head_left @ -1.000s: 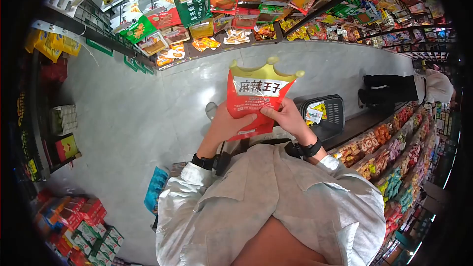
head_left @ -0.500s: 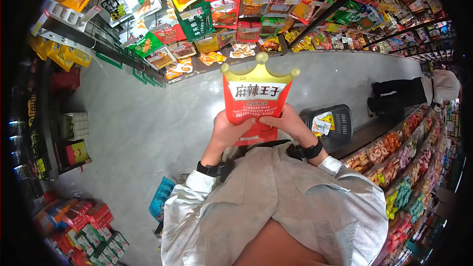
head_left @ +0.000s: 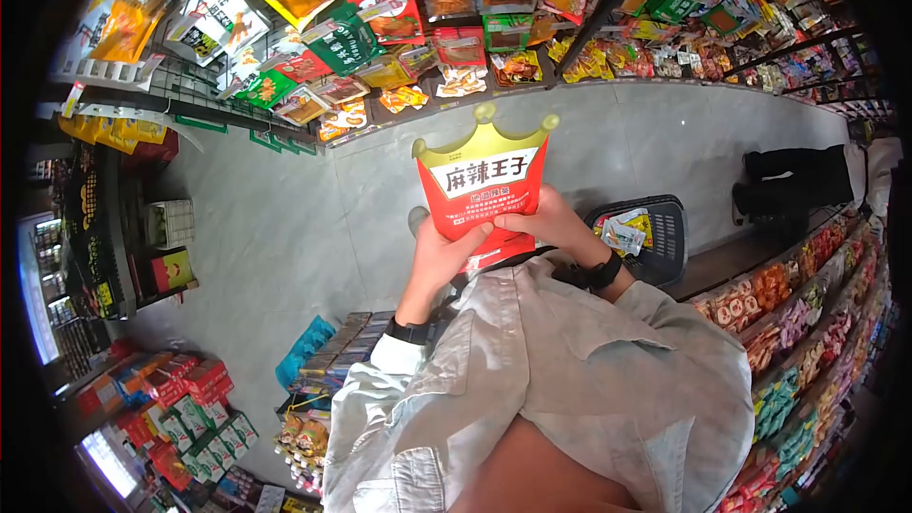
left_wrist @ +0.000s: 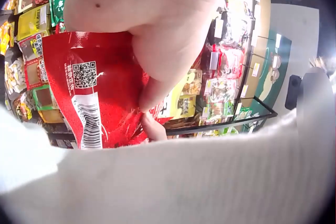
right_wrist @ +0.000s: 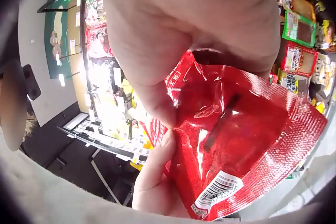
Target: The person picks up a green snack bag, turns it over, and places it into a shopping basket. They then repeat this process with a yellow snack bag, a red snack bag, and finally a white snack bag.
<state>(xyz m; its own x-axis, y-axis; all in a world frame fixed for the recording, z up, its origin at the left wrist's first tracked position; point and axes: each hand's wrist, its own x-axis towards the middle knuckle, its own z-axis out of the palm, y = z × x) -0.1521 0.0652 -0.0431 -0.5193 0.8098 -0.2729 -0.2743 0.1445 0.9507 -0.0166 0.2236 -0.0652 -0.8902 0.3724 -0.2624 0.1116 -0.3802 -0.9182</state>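
Note:
A red snack bag (head_left: 484, 176) with a gold crown-shaped top and a white label with Chinese lettering is upright before my torso. Around its lower left side my left hand (head_left: 445, 252) grips it, thumb across the front. My right hand (head_left: 556, 223) grips the opposite side, and both thumbs nearly meet near the bottom. The left wrist view shows the red back of the bag (left_wrist: 113, 95) with a QR code and barcode, fingers (left_wrist: 153, 127) against it. In the right wrist view the bag's crimped lower edge (right_wrist: 299, 137) sticks out below the hand.
A dark shopping basket (head_left: 673, 242) holding several packets (head_left: 627, 230) stands to my right. Racks of hanging snacks (head_left: 385, 14) run ahead, sloping candy bins (head_left: 779, 294) line the right, and stacked boxes (head_left: 204, 418) sit at lower left. Another person's dark-trousered legs (head_left: 798, 180) are at far right.
The head view has swung, so shelves and basket sit differently and more goods show at lower left. The bag has shifted slightly left in view, with both hands still holding it.

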